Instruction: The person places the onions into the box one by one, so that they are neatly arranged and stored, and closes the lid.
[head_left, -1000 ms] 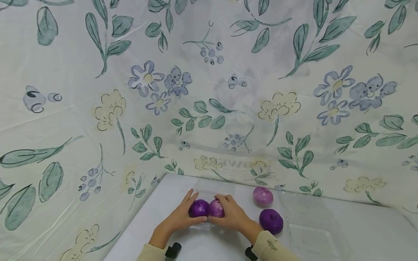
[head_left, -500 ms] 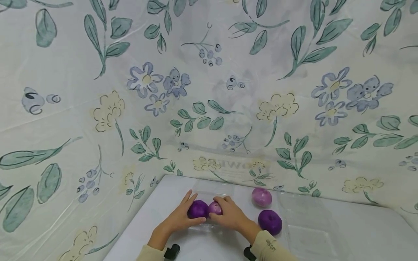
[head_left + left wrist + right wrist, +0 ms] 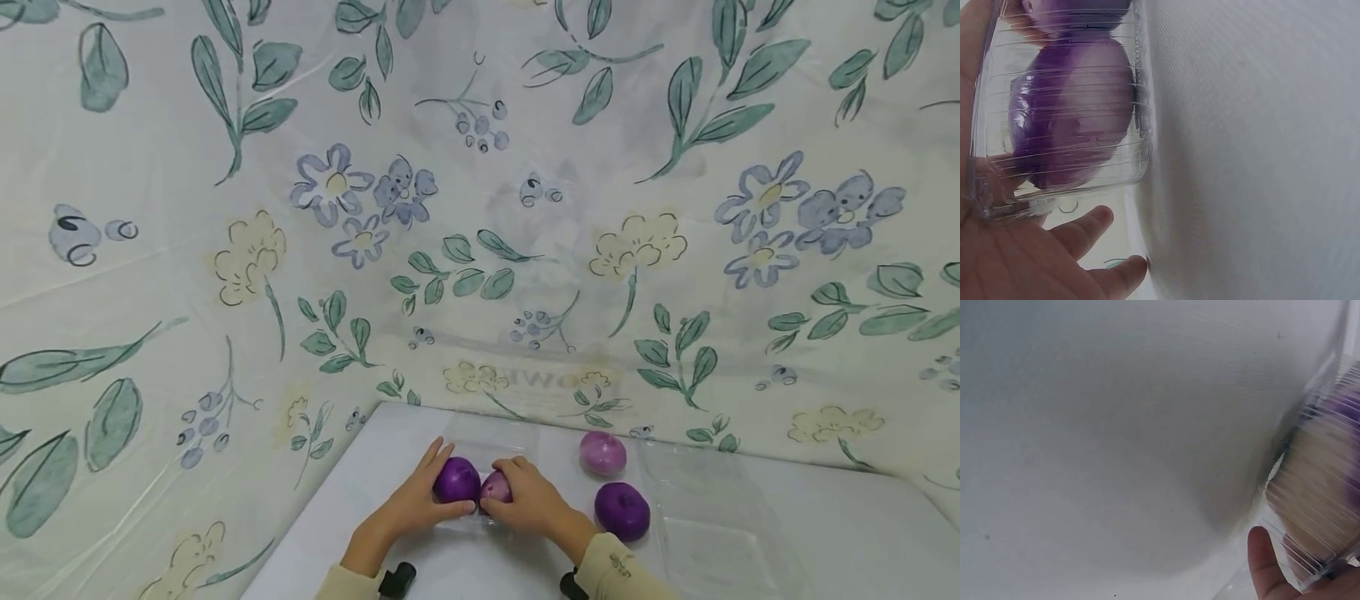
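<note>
A dark purple onion (image 3: pixel 457 480) and a lighter pinkish onion (image 3: pixel 495 487) sit side by side in a clear plastic box (image 3: pixel 487 446). My left hand (image 3: pixel 412 497) holds the dark onion, thumb at its near side and fingers at its far side. My right hand (image 3: pixel 534 497) grips the lighter onion from the right and covers part of it. In the left wrist view, an onion (image 3: pixel 1075 112) shows through the ribbed wall of the box, with my left hand (image 3: pixel 1029 262) beside it. The right wrist view shows my right hand (image 3: pixel 1272 575) at the opposite end.
To the right stand a pink onion (image 3: pixel 603 452) and a dark purple onion (image 3: pixel 622 511). Beyond them lies another clear plastic container (image 3: pixel 720 533) on the white table (image 3: pixel 862 533). A floral curtain (image 3: pixel 480 208) hangs along the back.
My right hand has shifted slightly, and the lighter onion has turned and sits a little lower, more covered by the fingers. My left hand stays about where it was.
</note>
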`<state>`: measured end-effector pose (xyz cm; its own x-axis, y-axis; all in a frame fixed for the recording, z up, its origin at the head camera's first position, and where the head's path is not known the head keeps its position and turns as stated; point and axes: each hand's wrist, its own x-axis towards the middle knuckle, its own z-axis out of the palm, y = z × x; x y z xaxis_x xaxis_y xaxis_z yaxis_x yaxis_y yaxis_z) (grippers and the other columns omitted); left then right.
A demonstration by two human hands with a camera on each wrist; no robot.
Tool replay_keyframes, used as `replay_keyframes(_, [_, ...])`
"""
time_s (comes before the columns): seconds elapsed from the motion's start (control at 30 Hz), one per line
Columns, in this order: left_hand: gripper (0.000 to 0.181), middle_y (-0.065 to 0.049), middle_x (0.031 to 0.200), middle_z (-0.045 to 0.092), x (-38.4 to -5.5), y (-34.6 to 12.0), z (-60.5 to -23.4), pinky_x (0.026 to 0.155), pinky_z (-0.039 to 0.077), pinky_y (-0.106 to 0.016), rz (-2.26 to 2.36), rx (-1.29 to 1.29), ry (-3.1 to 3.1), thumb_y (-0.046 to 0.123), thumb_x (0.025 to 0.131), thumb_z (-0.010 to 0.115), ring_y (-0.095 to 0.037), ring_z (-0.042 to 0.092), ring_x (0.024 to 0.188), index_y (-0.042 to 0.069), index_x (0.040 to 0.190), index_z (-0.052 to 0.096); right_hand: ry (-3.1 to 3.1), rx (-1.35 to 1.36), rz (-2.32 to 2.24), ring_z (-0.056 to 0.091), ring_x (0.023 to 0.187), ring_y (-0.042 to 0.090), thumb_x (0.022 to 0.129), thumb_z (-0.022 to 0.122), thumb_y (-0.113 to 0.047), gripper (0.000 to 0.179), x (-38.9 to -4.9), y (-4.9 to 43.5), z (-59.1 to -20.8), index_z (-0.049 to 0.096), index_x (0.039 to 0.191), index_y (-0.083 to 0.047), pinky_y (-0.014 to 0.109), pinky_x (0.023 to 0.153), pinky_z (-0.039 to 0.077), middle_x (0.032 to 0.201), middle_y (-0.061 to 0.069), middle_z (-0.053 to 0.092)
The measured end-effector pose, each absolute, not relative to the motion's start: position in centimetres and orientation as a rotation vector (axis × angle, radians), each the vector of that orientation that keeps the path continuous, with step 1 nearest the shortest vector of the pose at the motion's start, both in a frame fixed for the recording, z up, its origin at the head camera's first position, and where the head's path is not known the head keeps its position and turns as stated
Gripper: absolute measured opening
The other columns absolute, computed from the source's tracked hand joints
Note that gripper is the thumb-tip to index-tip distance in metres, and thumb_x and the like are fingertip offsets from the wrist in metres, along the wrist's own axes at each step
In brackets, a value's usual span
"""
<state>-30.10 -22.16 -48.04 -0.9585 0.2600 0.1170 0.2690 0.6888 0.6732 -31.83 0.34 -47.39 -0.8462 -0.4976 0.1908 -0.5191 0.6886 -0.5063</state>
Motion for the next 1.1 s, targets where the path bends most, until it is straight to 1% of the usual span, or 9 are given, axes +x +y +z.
replay_keyframes(0.27, [0.105, -0.024, 0.164, 0.01, -30.4, -22.2, -48.2, 0.109, 0.034, -0.066, -1.15, -0.464, -2.869, 0.048, 0.078, 0.08, -0.05, 0.027, 0.144, 0.003, 0.155, 0.026, -2.837, 0.906, 0.866, 0.061, 0.103, 0.024, 0.086, 0.07, -0.043, 0.059, -31.7, 0.6, -47.0, 0.058, 0.129, -0.005, 0.039, 0.081, 0.055, 0.122, 0.012, 0.061])
replay_keyframes(0.37, [0.104, -0.024, 0.164, 0.01, -30.4, -22.2, -48.3, 0.109, 0.035, -0.065, -1.154, -0.463, -2.872, 0.048, 0.078, 0.08, -0.05, 0.028, 0.144, 0.002, 0.155, 0.026, -2.845, 0.901, 0.836, 0.061, 0.106, 0.024, 0.087, 0.069, -0.045, 0.059, -31.7, 0.8, -46.9, 0.059, 0.13, -0.007, 0.04, 0.083, 0.055, 0.125, 0.011, 0.061])
replay_keyframes(0.5, [0.104, -0.024, 0.164, 0.01, -30.3, -22.2, -48.2, 0.109, 0.035, -0.065, -1.156, -0.466, -2.871, 0.048, 0.078, 0.08, -0.05, 0.028, 0.144, 0.002, 0.155, 0.027, -2.827, 0.892, 0.817, 0.061, 0.112, 0.028, 0.088, 0.069, -0.043, 0.053, -31.8, 1.0, -46.4, 0.061, 0.127, -0.008, 0.046, 0.088, 0.055, 0.126, 0.01, 0.061])
replay_keyframes(0.63, [0.104, -0.024, 0.164, 0.009, -30.3, -22.3, -48.1, 0.109, 0.034, -0.066, -1.157, -0.466, -2.872, 0.048, 0.079, 0.08, -0.05, 0.028, 0.144, 0.003, 0.155, 0.026, -2.796, 0.876, 0.812, 0.059, 0.117, 0.03, 0.088, 0.07, -0.038, 0.049, -32.3, 1.4, -45.5, 0.062, 0.125, -0.006, 0.049, 0.095, 0.053, 0.126, 0.011, 0.061])
replay_keyframes(0.7, [0.104, -0.024, 0.164, 0.009, -30.3, -22.3, -48.0, 0.109, 0.034, -0.066, -1.155, -0.464, -2.872, 0.048, 0.079, 0.08, -0.05, 0.028, 0.145, 0.004, 0.155, 0.027, -2.776, 0.864, 0.809, 0.06, 0.117, 0.031, 0.089, 0.07, -0.037, 0.048, -32.7, 1.7, -45.1, 0.063, 0.124, -0.005, 0.049, 0.096, 0.052, 0.125, 0.012, 0.062])
replay_keyframes(0.87, [0.105, -0.024, 0.164, 0.009, -30.4, -22.3, -48.0, 0.109, 0.034, -0.066, -1.154, -0.462, -2.874, 0.048, 0.078, 0.08, -0.05, 0.027, 0.145, 0.004, 0.156, 0.026, -2.746, 0.814, 0.839, 0.061, 0.113, 0.032, 0.09, 0.069, -0.037, 0.048, -33.6, 2.3, -44.5, 0.063, 0.123, -0.002, 0.05, 0.094, 0.052, 0.123, 0.015, 0.062])
replay_keyframes(1.0, [0.106, -0.024, 0.164, 0.009, -30.4, -22.3, -48.0, 0.11, 0.033, -0.066, -1.165, -0.453, -2.877, 0.048, 0.078, 0.081, -0.05, 0.026, 0.145, 0.003, 0.156, 0.025, -2.732, 0.767, 0.891, 0.06, 0.116, 0.035, 0.09, 0.069, -0.036, 0.049, -34.2, 2.6, -44.3, 0.063, 0.122, -0.001, 0.051, 0.096, 0.051, 0.124, 0.018, 0.063])
replay_keyframes(1.1, [0.106, -0.025, 0.164, 0.009, -30.4, -22.2, -48.1, 0.11, 0.032, -0.067, -1.183, -0.46, -2.871, 0.047, 0.078, 0.081, -0.051, 0.024, 0.145, 0.003, 0.156, 0.025, -2.725, 0.75, 0.949, 0.062, 0.112, 0.036, 0.091, 0.069, -0.035, 0.048, -34.6, 3.0, -44.2, 0.063, 0.122, 0.001, 0.05, 0.094, 0.052, 0.125, 0.02, 0.062])
